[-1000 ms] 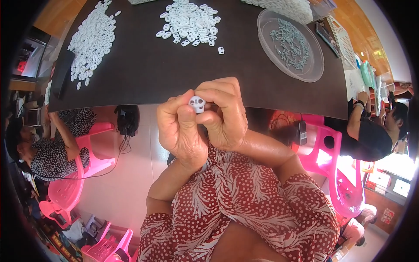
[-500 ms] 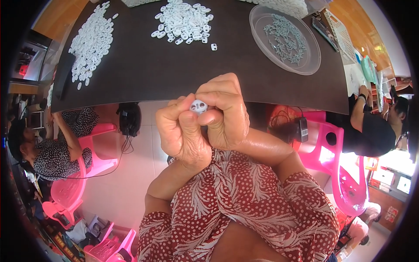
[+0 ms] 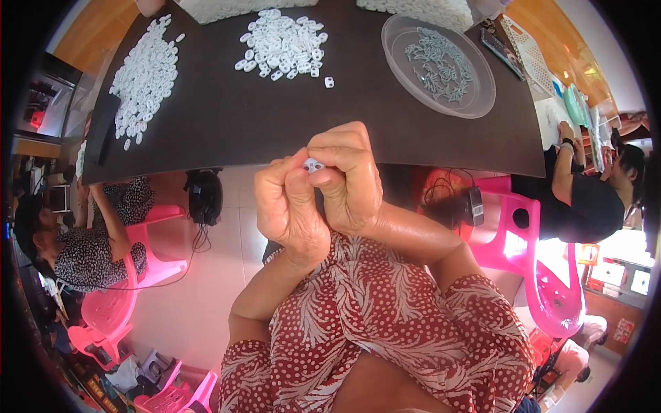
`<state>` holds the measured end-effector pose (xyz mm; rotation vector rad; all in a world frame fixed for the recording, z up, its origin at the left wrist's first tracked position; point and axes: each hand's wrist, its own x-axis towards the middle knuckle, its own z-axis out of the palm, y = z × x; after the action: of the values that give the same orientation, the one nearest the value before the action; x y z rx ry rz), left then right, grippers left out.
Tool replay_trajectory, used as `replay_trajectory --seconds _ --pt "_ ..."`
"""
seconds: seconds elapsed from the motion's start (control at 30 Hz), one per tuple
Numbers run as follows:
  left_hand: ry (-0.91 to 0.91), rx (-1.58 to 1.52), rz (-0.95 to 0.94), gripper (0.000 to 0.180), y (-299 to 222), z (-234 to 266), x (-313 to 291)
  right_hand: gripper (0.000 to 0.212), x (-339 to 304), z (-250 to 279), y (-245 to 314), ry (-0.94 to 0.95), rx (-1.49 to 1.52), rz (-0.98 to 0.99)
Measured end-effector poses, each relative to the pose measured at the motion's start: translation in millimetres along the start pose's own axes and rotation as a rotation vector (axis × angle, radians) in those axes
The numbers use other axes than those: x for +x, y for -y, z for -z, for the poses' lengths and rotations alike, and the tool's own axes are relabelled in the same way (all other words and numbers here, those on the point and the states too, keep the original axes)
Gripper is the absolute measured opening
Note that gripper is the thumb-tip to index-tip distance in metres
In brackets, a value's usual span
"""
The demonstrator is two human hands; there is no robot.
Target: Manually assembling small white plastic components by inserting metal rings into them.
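Just beyond the table's near edge, on my side, my left hand (image 3: 292, 213) and my right hand (image 3: 351, 182) meet fingertip to fingertip. Between them they pinch a small white oval plastic piece (image 3: 314, 165) with two dark holes. Fingers and thumbs cover its sides. Similar white pieces form a middle pile (image 3: 281, 43) and a longer left pile (image 3: 146, 77) on the table. One loose white piece (image 3: 329, 82) lies beside the middle pile. To the right, a clear round plastic tray (image 3: 401, 77) holds many small grey screws (image 3: 444, 65).
Bulky white bags (image 3: 420, 9) rest along the dark table's (image 3: 261, 117) far side. A dark strip-shaped object (image 3: 105, 127) lies at its left end. One person (image 3: 89, 237) sits left, another (image 3: 578, 199) right, on pink chairs (image 3: 506, 206). A black bag (image 3: 205, 196) hangs below the edge.
Both hands keep their pinch, with the white piece tilted and more covered by the fingers. The view has shifted slightly, so the table things appear a little lower or further left.
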<state>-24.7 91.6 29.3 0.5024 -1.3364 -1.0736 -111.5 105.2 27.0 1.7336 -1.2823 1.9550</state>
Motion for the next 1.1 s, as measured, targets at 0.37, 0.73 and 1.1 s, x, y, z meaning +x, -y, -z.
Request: replay_trajectory --seconds 0.37,0.73,1.1 --pt "0.413 0.633 -0.227 0.026 66 -17 72 0.020 80 71 -57 -0.074 -0.301 -0.314" --pt "0.793 1.052 -0.602 0.011 99 -47 91 0.014 218 128 -208 -0.089 -0.675 -0.147" --pt "0.788 0.899 -0.247 0.017 96 -49 103 0.012 179 112 -178 0.188 -0.728 0.003"
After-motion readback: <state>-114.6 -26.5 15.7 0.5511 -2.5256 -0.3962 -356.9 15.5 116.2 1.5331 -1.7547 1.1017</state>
